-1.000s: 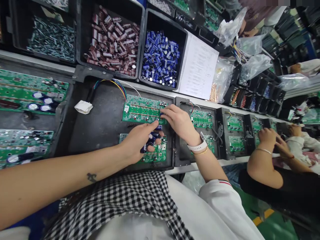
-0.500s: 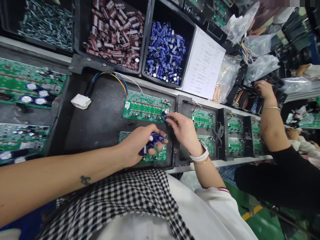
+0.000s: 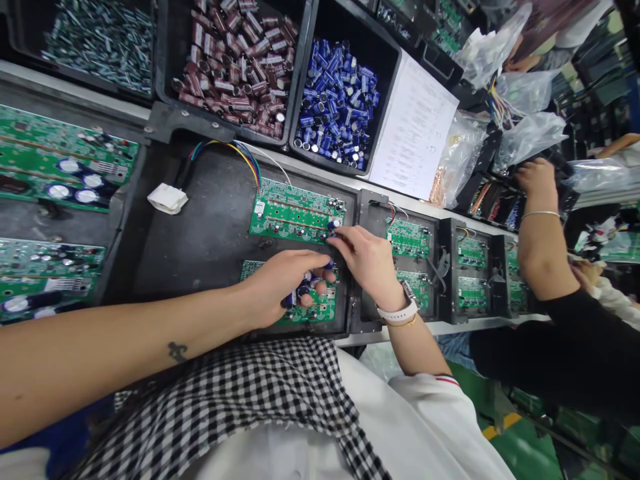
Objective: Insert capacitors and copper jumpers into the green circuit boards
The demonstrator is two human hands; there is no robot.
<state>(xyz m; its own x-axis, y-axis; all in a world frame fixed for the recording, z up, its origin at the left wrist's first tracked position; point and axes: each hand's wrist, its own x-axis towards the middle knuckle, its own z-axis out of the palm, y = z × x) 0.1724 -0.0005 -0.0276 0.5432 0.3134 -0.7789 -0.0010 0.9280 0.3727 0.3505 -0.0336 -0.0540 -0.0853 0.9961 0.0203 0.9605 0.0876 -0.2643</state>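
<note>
The left hand (image 3: 280,283) is cupped around a handful of blue capacitors (image 3: 300,293) above the near green board (image 3: 320,308). The right hand (image 3: 367,260) pinches one blue capacitor (image 3: 334,233) at the right end of the far green board (image 3: 295,212) in the black tray (image 3: 210,233). The printing on the white sheet (image 3: 415,133) is too small to read.

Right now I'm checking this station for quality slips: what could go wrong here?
The left hand cups several loose blue capacitors above the lower circuit board; one may drop onto it. The right hand presses a capacitor at the upper circuit board's edge, and its fingertips hide the spot, so crooked seating could go unnoticed.
</note>
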